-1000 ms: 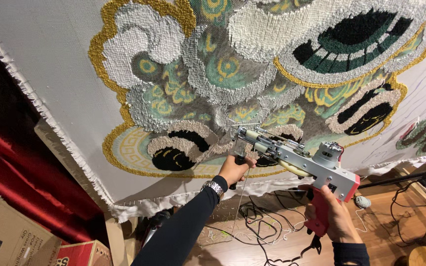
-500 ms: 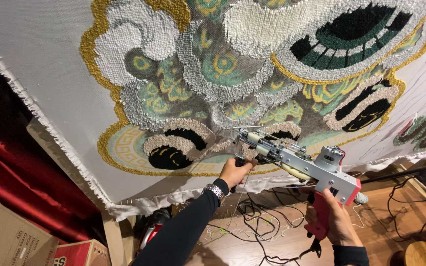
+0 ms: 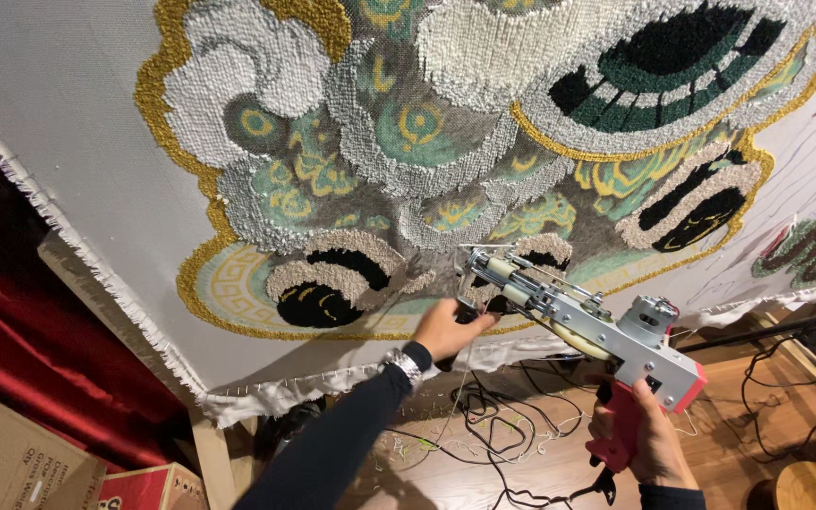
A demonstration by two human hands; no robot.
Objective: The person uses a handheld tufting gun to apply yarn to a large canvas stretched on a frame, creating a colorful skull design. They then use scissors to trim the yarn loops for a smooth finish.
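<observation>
L hand (image 3: 448,326) grips front handle of tufting gun (image 3: 578,326) — R hand (image 3: 649,439) clenched round red grip.

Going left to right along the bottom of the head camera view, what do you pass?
Cardboard box → red box → wooden frame post → left hand → right hand on the tufting gun's pink grip → round wooden stool.

We see our 2 arms raised up and forward, both in dark sleeves. Our left hand (image 3: 448,328) reaches higher and further ahead, fingers curled closed around a grip, palm turned away from us, with a band showing at the wrist. Our right hand (image 3: 649,439) sits lower and to the right, nearer to us, its fingers wrapped tight and knuckles facing us.
</observation>
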